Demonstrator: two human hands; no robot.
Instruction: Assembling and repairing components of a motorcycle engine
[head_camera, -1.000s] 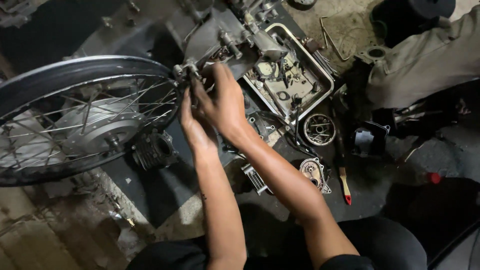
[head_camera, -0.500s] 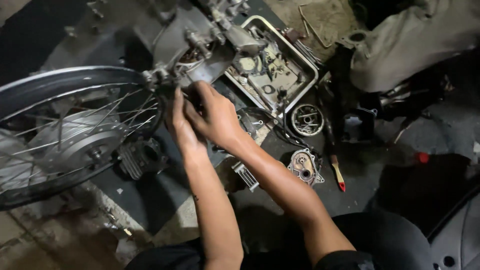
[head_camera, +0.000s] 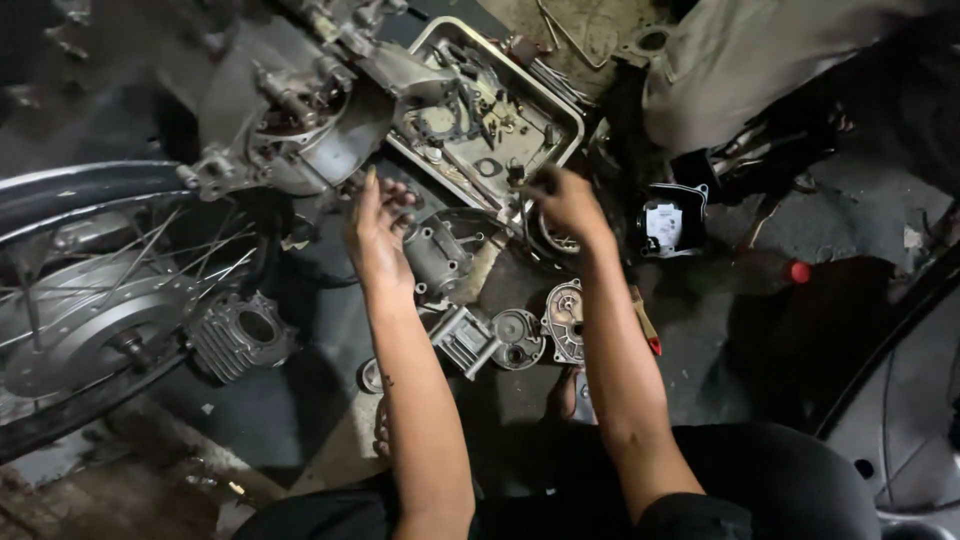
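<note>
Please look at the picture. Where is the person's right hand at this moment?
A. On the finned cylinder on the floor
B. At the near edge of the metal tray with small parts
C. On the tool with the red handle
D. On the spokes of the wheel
B: the right hand reaches to the near edge of the metal tray, far from the wheel and the finned cylinder.

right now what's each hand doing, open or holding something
Left hand: open, fingers stretched up against the engine casing, holding nothing.
Right hand: fingers curled at the edge of the metal parts tray; whether it grips anything cannot be told.
</note>
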